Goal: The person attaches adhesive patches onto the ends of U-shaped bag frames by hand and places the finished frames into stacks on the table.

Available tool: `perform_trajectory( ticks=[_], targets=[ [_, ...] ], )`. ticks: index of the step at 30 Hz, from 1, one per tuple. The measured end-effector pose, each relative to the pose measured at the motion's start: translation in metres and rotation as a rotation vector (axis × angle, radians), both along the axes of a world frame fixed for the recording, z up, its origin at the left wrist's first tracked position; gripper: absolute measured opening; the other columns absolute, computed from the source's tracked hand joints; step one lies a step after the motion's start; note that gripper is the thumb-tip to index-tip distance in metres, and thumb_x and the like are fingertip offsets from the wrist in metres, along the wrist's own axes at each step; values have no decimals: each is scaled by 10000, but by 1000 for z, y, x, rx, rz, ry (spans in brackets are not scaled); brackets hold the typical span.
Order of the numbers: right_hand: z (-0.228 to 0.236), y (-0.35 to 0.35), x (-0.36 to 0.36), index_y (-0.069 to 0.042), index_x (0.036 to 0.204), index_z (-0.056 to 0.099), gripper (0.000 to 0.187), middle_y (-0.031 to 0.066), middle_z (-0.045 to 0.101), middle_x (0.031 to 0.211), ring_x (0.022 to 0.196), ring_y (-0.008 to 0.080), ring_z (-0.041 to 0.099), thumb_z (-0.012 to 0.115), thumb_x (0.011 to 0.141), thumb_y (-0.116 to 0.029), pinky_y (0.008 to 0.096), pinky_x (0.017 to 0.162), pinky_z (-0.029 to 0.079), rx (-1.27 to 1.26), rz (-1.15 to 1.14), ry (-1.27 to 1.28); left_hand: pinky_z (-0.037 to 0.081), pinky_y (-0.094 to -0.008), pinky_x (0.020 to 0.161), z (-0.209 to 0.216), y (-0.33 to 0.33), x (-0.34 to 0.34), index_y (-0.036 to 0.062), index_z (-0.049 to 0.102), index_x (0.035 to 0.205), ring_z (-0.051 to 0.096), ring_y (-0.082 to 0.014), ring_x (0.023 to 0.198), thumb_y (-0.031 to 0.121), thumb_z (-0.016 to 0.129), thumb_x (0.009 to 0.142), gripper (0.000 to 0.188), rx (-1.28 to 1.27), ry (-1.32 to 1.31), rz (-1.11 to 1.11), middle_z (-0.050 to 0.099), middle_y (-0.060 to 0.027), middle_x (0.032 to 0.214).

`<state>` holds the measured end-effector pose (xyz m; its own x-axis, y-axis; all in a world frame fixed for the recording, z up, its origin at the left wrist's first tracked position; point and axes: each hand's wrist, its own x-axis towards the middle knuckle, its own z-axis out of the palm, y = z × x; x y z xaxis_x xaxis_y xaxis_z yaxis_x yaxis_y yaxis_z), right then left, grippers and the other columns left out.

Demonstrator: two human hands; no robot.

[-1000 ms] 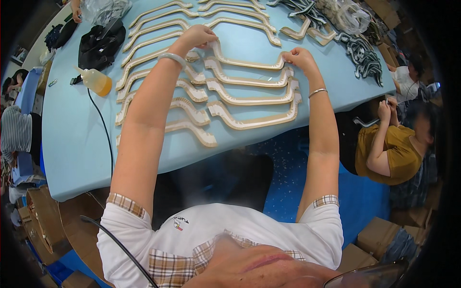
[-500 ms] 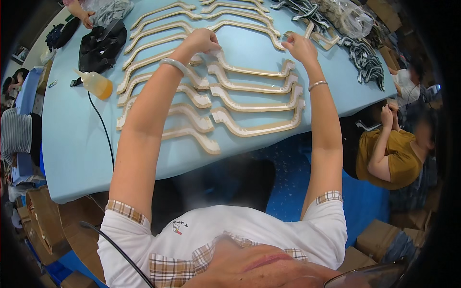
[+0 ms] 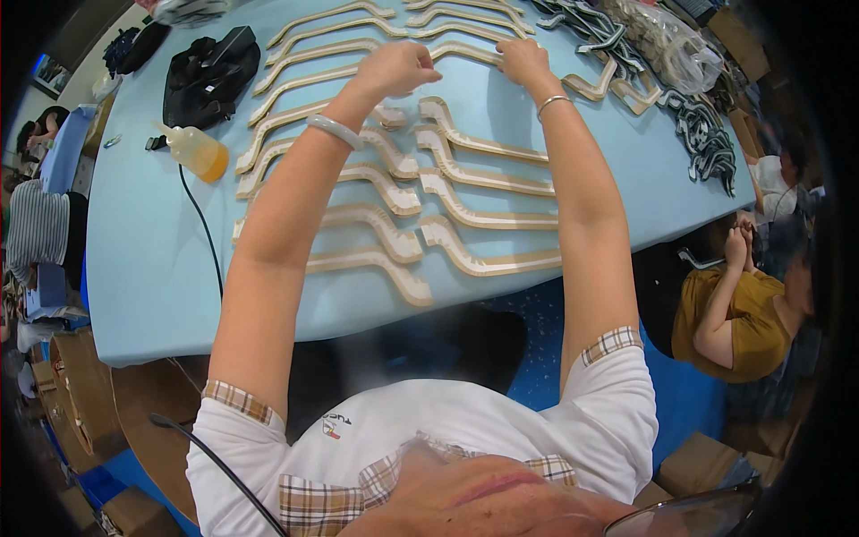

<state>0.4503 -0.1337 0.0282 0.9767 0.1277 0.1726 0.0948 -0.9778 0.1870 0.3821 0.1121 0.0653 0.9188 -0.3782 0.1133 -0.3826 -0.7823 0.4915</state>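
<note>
Though contact looks unclear, bent beige strip (image 3: pixel 465 50) lies between hands (image 3: pixel 523 61).

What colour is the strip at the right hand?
Strip: tan with a whitish band, best in the head view.

The person wears a white short-sleeved shirt (image 3: pixel 483 410) with brown, cream and dark plaid on its collar (image 3: pixel 320 507) and sleeve bands (image 3: pixel 238 401); a small embroidered emblem (image 3: pixel 333 428) marks the chest; the hands (image 3: pixel 397 70) are bare; a thick, pale bangle (image 3: pixel 336 132) circles the left wrist, a thin, silvery bracelet (image 3: pixel 552 106) the right; dark-rimmed glasses (image 3: pixel 693 517) show below; a black cable (image 3: pixel 225 463) curves by the left shoulder.
</note>
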Motion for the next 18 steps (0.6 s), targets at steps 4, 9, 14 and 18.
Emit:
perform_trajectory(
  ticks=[4,9,14,18],
  targets=[
    [15,1,-5,-176,987,693,206,54,678,1039,1006,260,614,676,807,-273,402,828,493,93,21,76,495,-321,703,10,11,-2,70,695,939,638,-209,776,371,686,783,339,-126,-44,-6,684,-96,846],
    [49,-13,-10,-149,896,713,211,93,689,904,897,280,640,713,765,-315,391,776,501,353,103,0,508,-293,657,19,17,-14,44,704,920,659,-162,755,349,700,791,331,-284,145,-100,696,-92,853],
    [116,-30,-49,-138,913,711,230,81,689,845,796,261,645,687,778,-322,379,715,494,449,196,-267,513,-285,663,31,7,-40,35,701,968,654,-154,775,360,681,817,359,-318,255,-145,689,-76,871],
    [161,-38,-121,-87,895,703,223,22,644,699,625,122,568,699,791,-284,283,591,439,676,187,-248,564,-285,742,52,-9,-72,-60,577,1159,678,-196,859,428,693,811,611,-571,290,-136,669,-164,965]
  ],
)
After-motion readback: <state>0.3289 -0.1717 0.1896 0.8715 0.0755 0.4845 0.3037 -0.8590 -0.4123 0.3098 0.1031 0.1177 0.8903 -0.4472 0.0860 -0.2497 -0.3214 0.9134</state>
